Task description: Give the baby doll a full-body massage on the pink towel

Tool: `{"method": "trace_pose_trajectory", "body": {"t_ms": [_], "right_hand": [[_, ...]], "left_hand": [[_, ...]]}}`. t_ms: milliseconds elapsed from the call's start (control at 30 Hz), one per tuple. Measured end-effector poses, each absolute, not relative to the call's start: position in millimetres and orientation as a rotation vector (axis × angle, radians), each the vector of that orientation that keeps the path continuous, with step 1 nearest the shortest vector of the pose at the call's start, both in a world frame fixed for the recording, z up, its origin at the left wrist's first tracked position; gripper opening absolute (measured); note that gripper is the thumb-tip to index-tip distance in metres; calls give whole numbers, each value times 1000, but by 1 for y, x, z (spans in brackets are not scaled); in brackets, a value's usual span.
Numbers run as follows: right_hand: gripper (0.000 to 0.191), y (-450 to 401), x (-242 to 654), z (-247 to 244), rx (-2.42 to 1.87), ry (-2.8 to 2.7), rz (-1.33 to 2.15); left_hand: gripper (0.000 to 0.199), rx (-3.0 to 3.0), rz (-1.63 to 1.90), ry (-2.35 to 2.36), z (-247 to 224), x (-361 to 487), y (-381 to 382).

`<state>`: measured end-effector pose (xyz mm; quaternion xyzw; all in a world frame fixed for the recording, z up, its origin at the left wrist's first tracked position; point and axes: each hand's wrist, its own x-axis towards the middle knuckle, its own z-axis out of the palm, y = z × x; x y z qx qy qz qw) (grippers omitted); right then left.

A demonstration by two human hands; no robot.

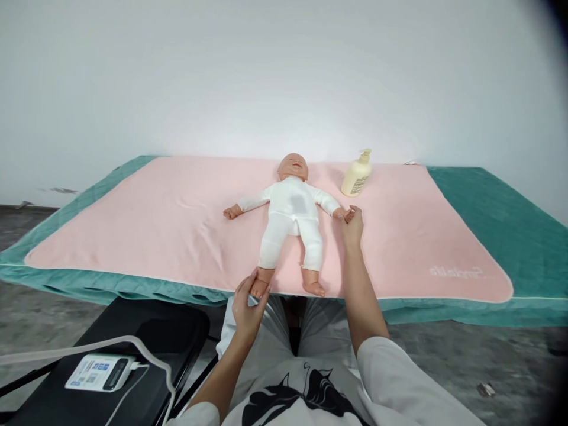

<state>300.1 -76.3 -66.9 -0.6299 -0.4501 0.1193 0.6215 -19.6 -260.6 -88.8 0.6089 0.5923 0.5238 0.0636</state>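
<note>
A baby doll (284, 204) in a white long-sleeved suit lies on its back on a pink mat (177, 219). Its head points toward the wall and its feet toward me. My left hand (249, 305) is at the doll's bare foot on the left, thumb and fingers on either side of it. Farther up, my right hand (354, 228) grips the doll's small hand on the right between thumb and fingers. Just beyond that hand, a pale yellow pump bottle (356, 176) stands on the mat.
The mat covers much of a green padded table (510, 219), with a white wall (284, 77) behind it. At lower left, a black chair (146, 331) bears a white device (100, 373) with a cable (133, 340).
</note>
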Motion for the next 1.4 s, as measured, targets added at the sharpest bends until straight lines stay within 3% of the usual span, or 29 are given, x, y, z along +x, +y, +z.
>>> {"method": "trace_pose_trajectory", "body": {"t_ms": [400,567,767,1400], "right_hand": [[52,-75,294,-62,-1380,-1006,238],[50,-75,280,-50,-1207,-1063,37],[39,-79,255,-32,-1108,-1227,37],[35,-80,236,-26,-901,-1808,-60]], "left_hand": [[46,1797,1644,1781,-83,-17,-262],[48,1709,1683,1754,-78,-16,-260],[55,1651,1721,1624,-70,-9,-249],[54,1730,1751,1561,9,33,-180]]}}
